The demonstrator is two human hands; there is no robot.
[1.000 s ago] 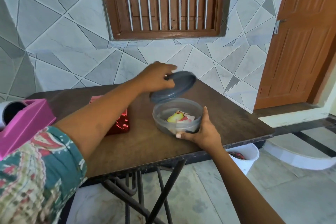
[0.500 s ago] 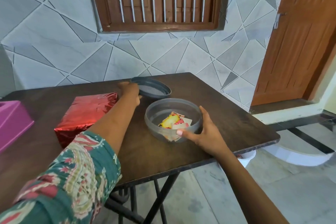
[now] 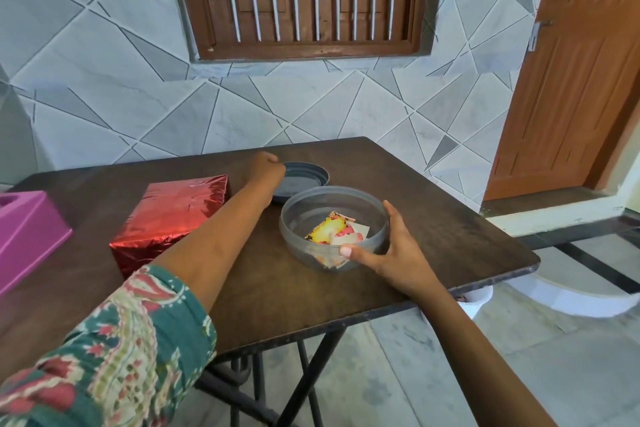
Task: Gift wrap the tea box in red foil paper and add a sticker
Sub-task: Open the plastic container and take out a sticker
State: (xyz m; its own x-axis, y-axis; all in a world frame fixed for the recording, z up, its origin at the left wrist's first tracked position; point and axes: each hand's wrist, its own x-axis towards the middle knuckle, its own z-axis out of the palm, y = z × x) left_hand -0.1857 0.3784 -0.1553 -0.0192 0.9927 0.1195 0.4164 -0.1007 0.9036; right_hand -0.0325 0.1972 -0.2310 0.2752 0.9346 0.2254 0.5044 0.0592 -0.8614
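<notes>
The tea box, wrapped in shiny red foil, lies on the dark wooden table at centre left. To its right stands a clear round container with stickers inside. My right hand grips the container's near right wall, thumb across the front. The grey lid lies flat on the table just behind the container. My left hand rests curled at the lid's left edge, fingers hidden, so its hold on the lid is unclear.
A pink plastic box sits at the table's left edge. A white bucket stands on the floor under the table's right edge. Tiled wall and a wooden window lie behind; a brown door is at right.
My left hand carried the grey lid off the container and set it down on the table behind it. My right hand has kept its grip on the container.
</notes>
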